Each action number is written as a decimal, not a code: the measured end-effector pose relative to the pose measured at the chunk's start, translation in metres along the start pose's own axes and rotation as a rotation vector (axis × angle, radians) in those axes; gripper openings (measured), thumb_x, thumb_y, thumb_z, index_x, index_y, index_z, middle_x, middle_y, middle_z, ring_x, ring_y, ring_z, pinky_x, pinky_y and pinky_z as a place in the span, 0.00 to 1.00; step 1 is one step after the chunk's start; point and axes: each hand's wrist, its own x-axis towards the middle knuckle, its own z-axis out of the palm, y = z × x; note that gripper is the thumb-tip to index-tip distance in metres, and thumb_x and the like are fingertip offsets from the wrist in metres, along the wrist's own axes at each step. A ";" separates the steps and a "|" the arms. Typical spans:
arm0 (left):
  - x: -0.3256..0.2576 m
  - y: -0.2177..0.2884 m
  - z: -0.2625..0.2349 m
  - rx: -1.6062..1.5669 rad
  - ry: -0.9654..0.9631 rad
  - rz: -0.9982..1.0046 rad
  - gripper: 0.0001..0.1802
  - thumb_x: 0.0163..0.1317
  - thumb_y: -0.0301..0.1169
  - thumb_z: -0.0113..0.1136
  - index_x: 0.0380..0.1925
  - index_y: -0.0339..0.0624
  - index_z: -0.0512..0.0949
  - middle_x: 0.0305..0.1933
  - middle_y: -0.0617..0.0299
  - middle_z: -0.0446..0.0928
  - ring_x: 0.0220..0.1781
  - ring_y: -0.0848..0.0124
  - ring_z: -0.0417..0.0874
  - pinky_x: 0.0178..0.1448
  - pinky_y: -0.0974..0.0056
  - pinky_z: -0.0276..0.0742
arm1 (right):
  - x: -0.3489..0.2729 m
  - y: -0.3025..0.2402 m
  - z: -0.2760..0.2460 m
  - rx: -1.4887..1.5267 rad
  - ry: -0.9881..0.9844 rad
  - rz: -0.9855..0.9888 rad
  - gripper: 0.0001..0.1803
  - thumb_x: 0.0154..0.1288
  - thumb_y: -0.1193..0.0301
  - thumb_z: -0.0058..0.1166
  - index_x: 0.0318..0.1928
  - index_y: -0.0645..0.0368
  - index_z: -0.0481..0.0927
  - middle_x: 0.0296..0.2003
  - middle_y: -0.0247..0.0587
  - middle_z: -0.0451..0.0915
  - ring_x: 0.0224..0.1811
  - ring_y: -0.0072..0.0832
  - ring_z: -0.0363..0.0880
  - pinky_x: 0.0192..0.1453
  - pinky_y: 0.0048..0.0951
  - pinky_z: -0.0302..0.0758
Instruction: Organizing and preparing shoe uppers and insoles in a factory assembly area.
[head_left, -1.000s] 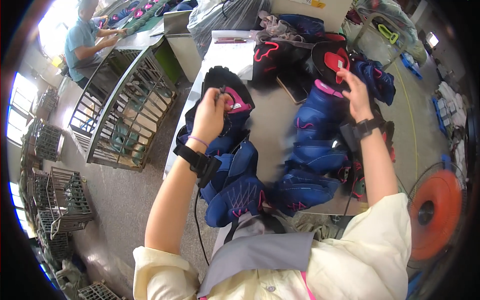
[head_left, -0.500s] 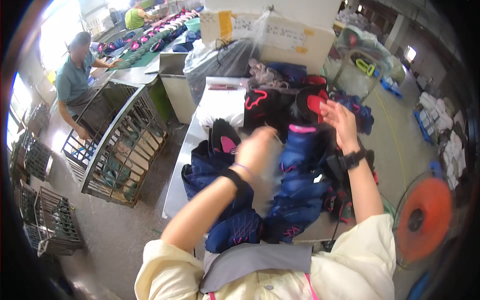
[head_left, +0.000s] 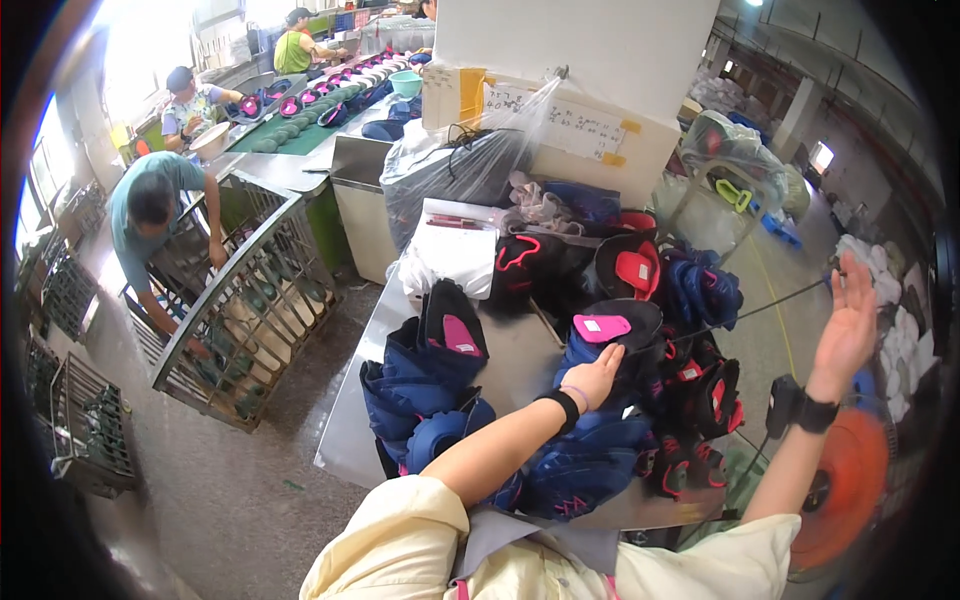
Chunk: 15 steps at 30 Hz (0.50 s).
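Soft navy fabric uppers with pink insoles lie heaped on our grey metal table. Our left hand rests loosely curled on the dark upper at mid-table; our right hand is raised with fingers spread wide, holding nothing, well apart from the pile.

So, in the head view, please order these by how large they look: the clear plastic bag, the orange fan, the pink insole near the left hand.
1. Clear plastic bag, largest.
2. Orange fan, partly cut off at the rim, so unsure.
3. Pink insole, smallest, just above the left hand.
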 end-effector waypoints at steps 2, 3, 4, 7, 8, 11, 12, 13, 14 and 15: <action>-0.004 -0.001 -0.012 -0.055 -0.005 0.038 0.38 0.51 0.19 0.44 0.64 0.35 0.46 0.69 0.46 0.48 0.45 0.54 0.79 0.45 0.57 0.76 | 0.000 0.039 -0.032 -0.106 0.175 0.009 0.22 0.70 0.62 0.33 0.53 0.67 0.70 0.54 0.49 0.71 0.57 0.33 0.68 0.60 0.35 0.64; -0.008 -0.009 -0.011 -0.077 0.069 0.027 0.36 0.51 0.19 0.44 0.64 0.34 0.48 0.68 0.46 0.51 0.48 0.53 0.77 0.49 0.57 0.74 | -0.004 0.066 -0.047 -0.209 0.340 0.014 0.22 0.70 0.63 0.34 0.53 0.66 0.71 0.53 0.47 0.72 0.55 0.31 0.70 0.59 0.33 0.66; -0.014 -0.015 -0.009 -0.119 0.171 0.057 0.34 0.52 0.19 0.45 0.62 0.35 0.52 0.65 0.46 0.56 0.50 0.53 0.76 0.51 0.58 0.73 | -0.014 0.096 -0.074 -0.247 0.355 0.135 0.20 0.68 0.64 0.37 0.52 0.65 0.72 0.51 0.45 0.73 0.53 0.29 0.71 0.57 0.32 0.66; -0.073 -0.004 -0.071 -0.277 0.183 0.086 0.25 0.54 0.24 0.47 0.55 0.39 0.64 0.54 0.48 0.71 0.48 0.51 0.76 0.51 0.55 0.72 | -0.082 0.161 -0.149 -0.601 -0.138 0.713 0.15 0.59 0.70 0.48 0.45 0.61 0.76 0.43 0.42 0.76 0.45 0.25 0.72 0.50 0.29 0.69; -0.109 -0.001 -0.097 -0.308 0.217 0.088 0.18 0.54 0.25 0.49 0.48 0.40 0.71 0.44 0.50 0.76 0.46 0.53 0.76 0.49 0.55 0.72 | -0.105 0.164 -0.129 -0.768 -0.432 0.807 0.13 0.56 0.72 0.50 0.43 0.62 0.76 0.41 0.42 0.76 0.43 0.26 0.73 0.47 0.29 0.70; -0.219 0.006 -0.141 -0.299 0.317 -0.075 0.17 0.50 0.21 0.56 0.42 0.40 0.74 0.38 0.52 0.77 0.40 0.55 0.78 0.42 0.61 0.75 | -0.185 0.138 -0.045 -0.972 -0.688 0.090 0.12 0.52 0.75 0.53 0.39 0.64 0.75 0.37 0.44 0.75 0.36 0.30 0.76 0.38 0.29 0.73; -0.255 0.005 -0.141 -0.243 0.320 -0.244 0.15 0.50 0.22 0.58 0.41 0.41 0.75 0.36 0.53 0.78 0.35 0.57 0.79 0.39 0.63 0.75 | -0.206 0.124 -0.011 -0.820 -0.607 0.241 0.12 0.52 0.76 0.52 0.39 0.65 0.75 0.37 0.44 0.75 0.35 0.31 0.76 0.37 0.28 0.73; -0.297 0.006 -0.129 -0.197 0.399 -0.383 0.15 0.49 0.24 0.60 0.40 0.41 0.75 0.33 0.54 0.77 0.32 0.59 0.79 0.37 0.64 0.75 | -0.222 0.106 0.025 -0.651 -0.535 0.386 0.12 0.52 0.77 0.52 0.39 0.65 0.74 0.38 0.44 0.74 0.34 0.32 0.76 0.36 0.27 0.73; -0.334 0.011 -0.111 -0.230 0.414 -0.596 0.16 0.47 0.26 0.63 0.39 0.41 0.76 0.31 0.54 0.77 0.31 0.62 0.80 0.36 0.65 0.75 | -0.236 0.088 0.049 -0.576 -0.689 0.398 0.14 0.52 0.78 0.51 0.42 0.65 0.73 0.41 0.45 0.72 0.36 0.32 0.77 0.36 0.27 0.74; -0.355 0.017 -0.097 -0.284 0.287 -0.768 0.24 0.44 0.29 0.67 0.44 0.40 0.73 0.35 0.55 0.77 0.35 0.63 0.80 0.39 0.64 0.75 | -0.241 0.061 0.062 -0.535 -0.816 0.397 0.17 0.53 0.79 0.50 0.45 0.65 0.73 0.45 0.47 0.71 0.37 0.32 0.77 0.37 0.27 0.74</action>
